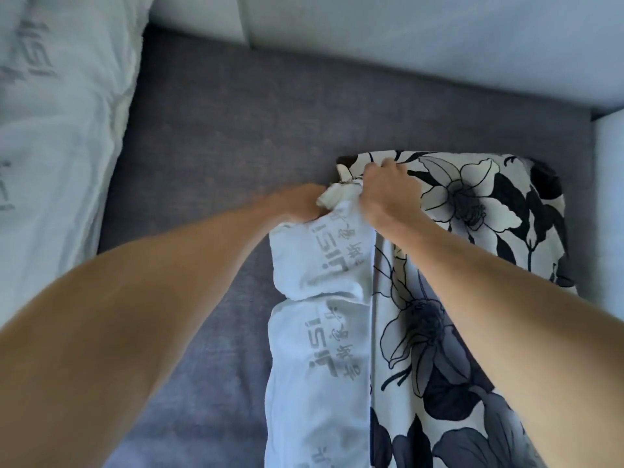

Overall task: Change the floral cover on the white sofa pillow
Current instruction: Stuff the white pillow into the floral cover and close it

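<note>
Left hand (300,204) grips the white pillow (317,315) corner, right hand (388,190) clutches the floral cover (472,211) opening; looks mid-transfer, the corner needs working through.

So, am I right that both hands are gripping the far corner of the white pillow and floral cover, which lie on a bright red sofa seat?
Not quite: the head view shows the sofa seat is grey, not bright red. The rest holds: the left hand grips the white pillow at its far corner, and the right hand grips the floral cover there.
</note>
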